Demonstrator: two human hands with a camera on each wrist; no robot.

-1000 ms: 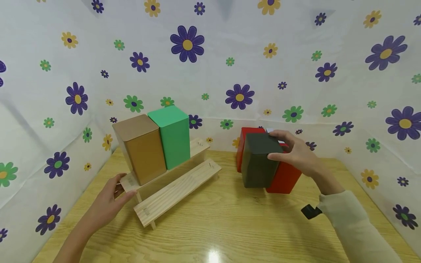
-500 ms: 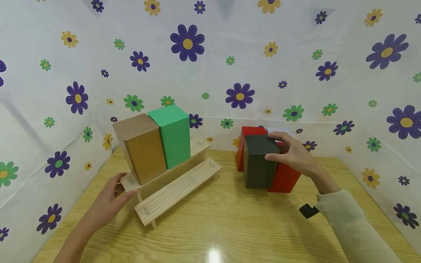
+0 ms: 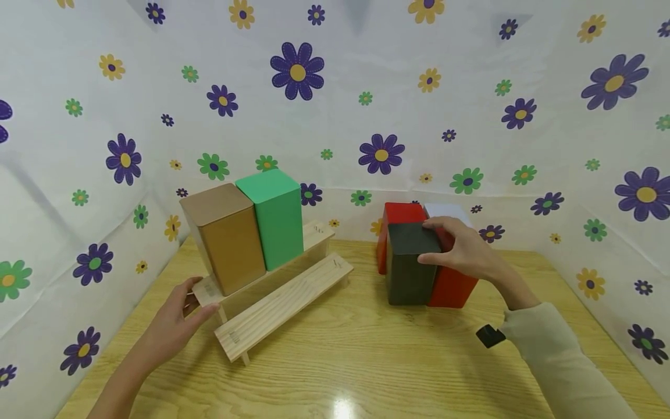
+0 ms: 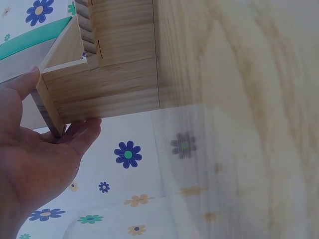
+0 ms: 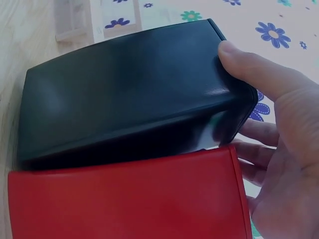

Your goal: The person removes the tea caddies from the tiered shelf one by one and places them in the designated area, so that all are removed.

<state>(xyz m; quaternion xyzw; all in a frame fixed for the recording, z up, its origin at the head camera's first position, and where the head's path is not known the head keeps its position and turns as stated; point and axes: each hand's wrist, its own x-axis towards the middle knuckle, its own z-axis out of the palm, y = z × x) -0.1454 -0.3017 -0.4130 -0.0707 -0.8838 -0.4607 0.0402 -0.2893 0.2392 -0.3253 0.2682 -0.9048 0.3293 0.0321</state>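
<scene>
My left hand (image 3: 170, 323) grips the near end of a two-step wooden rack (image 3: 285, 305), thumb on one side and fingers on the other, as the left wrist view also shows. On the rack's upper step stand a gold-brown box (image 3: 235, 250) and a green box (image 3: 282, 227), side by side. At the right, my right hand (image 3: 463, 250) pinches the upper right part of a black upright box (image 3: 410, 279). In the right wrist view its thumb lies at the end edge of the black box (image 5: 119, 94), fingers behind. A red box (image 5: 129, 199) stands right beside it.
Behind the black box stand another red box (image 3: 403, 213) and a pale whitish box (image 3: 445, 210), both partly hidden. The wooden table (image 3: 314, 361) is bounded by white flowered cloth (image 3: 335, 105) at the back and sides. A black piece (image 3: 490, 336) hangs at my right cuff.
My right hand and the black box have shifted slightly left and nearer, the box now lower. More of the pale box shows behind. The left hand and rack stay put.
</scene>
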